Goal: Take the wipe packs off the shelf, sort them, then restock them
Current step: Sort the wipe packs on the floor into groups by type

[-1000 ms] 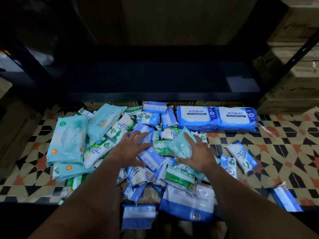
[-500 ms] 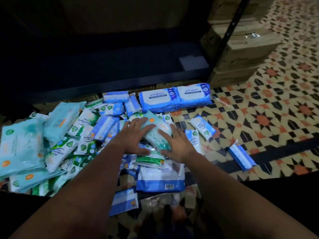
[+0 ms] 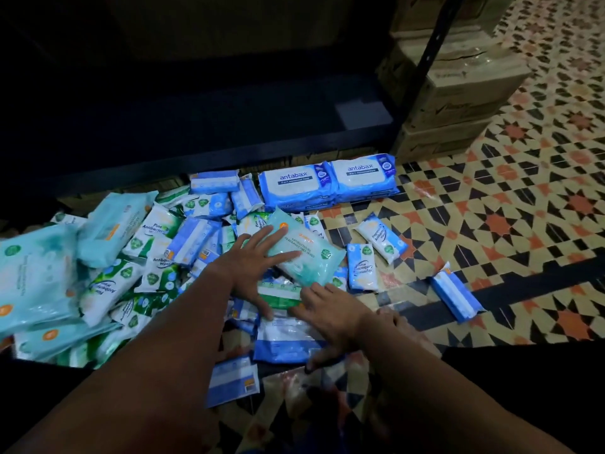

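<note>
Left hand [image 3: 252, 270] flat, fingers spread wide, pressing on teal wipe pack [image 3: 306, 255] atop the pile. Right hand [image 3: 334, 317] open, palm down, just below that pack, fingertips near its lower edge. Antabax packs [image 3: 327, 185] beyond it.

"antabax" reads on two blue packs [image 3: 327, 185] by the shelf; "Pine Antibacterial Wipes" on a green-white pack [image 3: 154, 229]; other print too blurred.

Looks like a shop stockroom: dark metal shelf [image 3: 203, 126] at my 12, stacked cartons [image 3: 458, 93] at 1, branded wipe packs [image 3: 157, 244] heaped on patterned tile floor [image 3: 510, 217].
</note>
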A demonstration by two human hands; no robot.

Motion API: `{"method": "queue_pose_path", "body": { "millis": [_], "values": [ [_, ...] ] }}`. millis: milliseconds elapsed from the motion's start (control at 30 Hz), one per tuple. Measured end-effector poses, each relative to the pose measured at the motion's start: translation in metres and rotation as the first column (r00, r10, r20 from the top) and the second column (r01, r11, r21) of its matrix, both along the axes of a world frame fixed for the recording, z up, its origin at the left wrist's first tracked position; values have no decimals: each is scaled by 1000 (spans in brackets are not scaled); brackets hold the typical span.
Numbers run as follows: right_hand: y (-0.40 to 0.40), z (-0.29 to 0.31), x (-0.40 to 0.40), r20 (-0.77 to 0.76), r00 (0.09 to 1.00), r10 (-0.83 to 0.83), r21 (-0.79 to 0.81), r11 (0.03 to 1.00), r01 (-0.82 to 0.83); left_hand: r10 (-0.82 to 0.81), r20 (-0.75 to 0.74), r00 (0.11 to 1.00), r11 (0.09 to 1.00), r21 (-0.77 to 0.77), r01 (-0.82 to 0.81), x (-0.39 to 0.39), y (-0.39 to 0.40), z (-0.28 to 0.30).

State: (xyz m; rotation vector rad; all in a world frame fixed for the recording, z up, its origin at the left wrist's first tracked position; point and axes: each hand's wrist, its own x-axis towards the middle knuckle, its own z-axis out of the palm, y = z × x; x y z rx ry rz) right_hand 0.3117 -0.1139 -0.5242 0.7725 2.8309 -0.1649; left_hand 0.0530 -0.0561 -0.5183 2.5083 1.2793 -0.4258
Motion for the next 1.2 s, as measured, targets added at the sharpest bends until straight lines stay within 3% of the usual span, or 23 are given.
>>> {"method": "queue_pose_path", "body": {
  "millis": [133, 167, 200, 233, 267, 300, 367, 400, 433, 467, 500, 533, 600, 700, 767, 833, 933, 1000, 1067, 1200],
  "values": [
    [-24, -33, -11, 209, 977, -30, -18, 999, 35, -68, -42, 997, 995, 75, 71, -12, -4, -1],
    [-34, -40, -2, 231, 961, -153, -22, 987, 162, -82, -29, 996, 992, 93, 84, -14, -4, -3],
    [-45, -49, 17, 190, 894, -406, -24, 908, 417, -96, -15, 995, 990, 101, 97, -17, -5, -6],
    [-58, -49, 42, 173, 741, -649, -72, 742, 666, -106, -3, 994, 989, 101, 106, -19, -5, -8],
    [-65, -45, 64, 227, 590, -775, -119, 579, 806, -111, 9, 994, 989, 100, 110, -21, -5, -9],
    [-69, -43, 82, 306, 462, -832, -178, 427, 886, -114, 19, 993, 989, 102, 111, -23, -4, -10],
    [-58, -25, 81, 447, 352, -822, -149, 319, 936, -118, 32, 992, 987, 110, 114, -24, -4, -12],
    [-41, -11, 59, 440, 474, -762, -201, 431, 880, -120, 41, 992, 987, 113, 115, -26, -5, -13],
    [-26, 2, 36, 362, 668, -650, -327, 583, 744, -120, 51, 992, 986, 119, 113, -27, -5, -14],
    [-9, 17, 9, 349, 828, -439, -457, 692, 559, -120, 61, 991, 985, 128, 112, -30, -6, -15],
    [9, 36, -17, 307, 912, -271, -570, 715, 405, -121, 69, 990, 984, 138, 111, -33, -6, -16],
    [23, 57, -37, 305, 919, -249, -672, 627, 393, -115, 74, 991, 984, 144, 103, -36, -7, -17],
    [51, 84, -52, 363, 874, -323, -773, 419, 476, -45, 79, 996, 990, 140, 33, -43, -8, -16],
    [68, 90, -35, 402, 844, -355, -841, 221, 493, 97, 120, 988, 986, 124, -112, -56, -12, -11],
    [78, 85, -23, 436, 737, -516, -873, -45, 485, 162, 128, 979, 978, 113, -177, -66, -14, -10],
    [84, 80, -13, 442, 626, -643, -894, -256, 368, 215, 133, 967, 968, 102, -229, -73, -15, -12],
    [84, 72, -7, 404, 453, -795, -908, -408, 95, 251, 152, 956, 960, 91, -266, -77, -17, -14],
    [82, 61, -11, 367, 332, -869, -923, -384, 16, 251, 200, 947, 960, 75, -270, -75, -18, -11],
    [81, 46, -16, 258, 242, -935, -964, -235, 120, 240, 248, 938, 962, 72, -265, -71, -16, -7],
    [78, 31, -19, 31, 258, -966, -891, 91, 445, 238, 273, 932, 966, 31, -256, -61, -8, -6]
  ]
}}
